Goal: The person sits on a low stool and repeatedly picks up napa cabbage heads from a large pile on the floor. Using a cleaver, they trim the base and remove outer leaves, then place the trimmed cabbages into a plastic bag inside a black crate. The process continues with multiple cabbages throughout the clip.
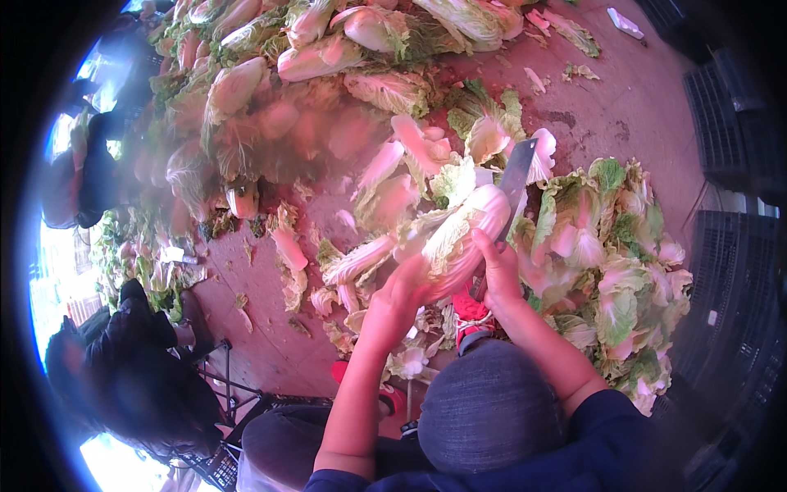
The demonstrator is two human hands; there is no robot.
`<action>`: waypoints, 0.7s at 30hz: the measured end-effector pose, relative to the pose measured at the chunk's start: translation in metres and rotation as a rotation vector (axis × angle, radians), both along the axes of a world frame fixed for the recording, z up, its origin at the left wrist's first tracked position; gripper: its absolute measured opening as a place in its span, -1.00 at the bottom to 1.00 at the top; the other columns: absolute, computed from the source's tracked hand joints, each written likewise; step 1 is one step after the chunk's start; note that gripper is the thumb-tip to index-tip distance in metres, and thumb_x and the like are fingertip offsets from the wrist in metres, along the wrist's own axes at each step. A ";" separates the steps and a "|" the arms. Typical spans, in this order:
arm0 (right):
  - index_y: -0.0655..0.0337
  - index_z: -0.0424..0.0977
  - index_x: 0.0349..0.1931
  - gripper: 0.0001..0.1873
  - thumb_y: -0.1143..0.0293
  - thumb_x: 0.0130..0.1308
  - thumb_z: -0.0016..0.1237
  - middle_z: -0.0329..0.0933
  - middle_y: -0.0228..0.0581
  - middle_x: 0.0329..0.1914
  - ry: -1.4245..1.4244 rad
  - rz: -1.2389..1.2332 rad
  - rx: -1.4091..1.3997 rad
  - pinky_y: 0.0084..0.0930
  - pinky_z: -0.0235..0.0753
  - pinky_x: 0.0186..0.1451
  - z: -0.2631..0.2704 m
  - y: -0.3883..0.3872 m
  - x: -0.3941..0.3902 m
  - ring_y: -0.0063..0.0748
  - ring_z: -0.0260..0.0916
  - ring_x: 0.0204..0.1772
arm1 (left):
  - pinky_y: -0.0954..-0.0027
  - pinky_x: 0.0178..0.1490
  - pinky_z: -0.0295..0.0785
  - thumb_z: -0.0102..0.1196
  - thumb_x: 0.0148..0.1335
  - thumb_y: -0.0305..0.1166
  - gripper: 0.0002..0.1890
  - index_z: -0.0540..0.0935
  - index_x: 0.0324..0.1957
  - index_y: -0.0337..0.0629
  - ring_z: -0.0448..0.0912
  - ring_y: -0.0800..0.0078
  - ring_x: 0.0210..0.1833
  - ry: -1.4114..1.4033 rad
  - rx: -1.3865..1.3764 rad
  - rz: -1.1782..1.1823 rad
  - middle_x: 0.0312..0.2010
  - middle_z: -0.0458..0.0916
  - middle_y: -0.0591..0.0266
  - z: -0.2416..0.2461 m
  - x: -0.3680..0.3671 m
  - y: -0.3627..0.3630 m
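A napa cabbage (470, 237) lies tilted across my hands above the littered floor, its pale base up and to the right. My left hand (403, 292) grips its leafy lower end. In my right hand (499, 270) is a knife with a broad rectangular blade (520, 166). The blade points up and away, just right of the cabbage base. My right thumb rests against the side of the cabbage. Most of the knife handle is hidden by my fingers. Loose cabbage leaves (381, 197) lie on the floor beyond the cabbage.
A large heap of napa cabbages (320, 61) spreads ahead. Trimmed leaves (615, 270) are piled at my right. Black plastic crates (725, 283) stand along the right edge. A person in dark clothes (135, 375) sits at the left; another knife (178, 255) shows near that person. My red shoe (472, 310) is below the cabbage.
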State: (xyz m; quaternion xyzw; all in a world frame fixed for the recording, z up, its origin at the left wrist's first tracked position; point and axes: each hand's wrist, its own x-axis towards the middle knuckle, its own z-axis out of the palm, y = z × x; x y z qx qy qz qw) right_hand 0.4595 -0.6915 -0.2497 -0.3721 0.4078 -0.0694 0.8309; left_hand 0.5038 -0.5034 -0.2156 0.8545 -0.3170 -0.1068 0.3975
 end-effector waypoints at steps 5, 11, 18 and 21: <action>0.28 0.45 -0.15 -0.63 0.22 0.17 0.18 0.51 -0.41 -0.29 0.015 0.138 0.002 -0.63 0.42 -0.19 0.002 -0.010 -0.006 -0.64 0.42 -0.29 | 0.25 -0.22 0.53 0.03 0.11 -0.57 -0.65 0.51 0.00 -0.20 0.62 0.15 -0.22 -0.123 0.113 0.032 -0.24 0.61 0.06 0.000 0.016 0.010; 0.34 0.41 -0.07 -0.54 0.17 0.18 0.14 0.52 -0.31 -0.24 0.041 0.333 0.070 -0.57 0.50 -0.14 -0.009 -0.003 -0.015 -0.52 0.49 -0.24 | 0.23 -0.15 0.51 0.08 0.21 -0.46 -0.66 0.47 0.05 -0.26 0.58 0.09 -0.23 -0.179 0.415 0.441 -0.27 0.56 0.01 -0.003 0.070 0.017; 0.34 0.39 -0.06 -0.55 0.17 0.19 0.12 0.51 -0.31 -0.22 0.026 0.322 0.059 -0.58 0.48 -0.11 -0.006 0.005 -0.010 -0.55 0.48 -0.21 | 0.25 0.21 0.33 0.27 0.11 -0.21 -0.22 0.22 0.30 -0.33 0.44 0.04 0.20 0.698 0.093 0.058 0.12 0.45 -0.21 0.024 0.016 -0.003; 0.34 0.38 -0.05 -0.55 0.20 0.19 0.13 0.50 -0.34 -0.22 -0.034 0.268 0.027 -0.58 0.47 -0.10 0.002 0.007 -0.007 -0.56 0.46 -0.21 | 0.25 0.10 0.38 0.14 0.23 -0.20 -0.43 0.36 0.19 -0.34 0.52 -0.02 0.09 0.640 -0.010 0.218 -0.06 0.54 -0.27 0.027 -0.003 -0.013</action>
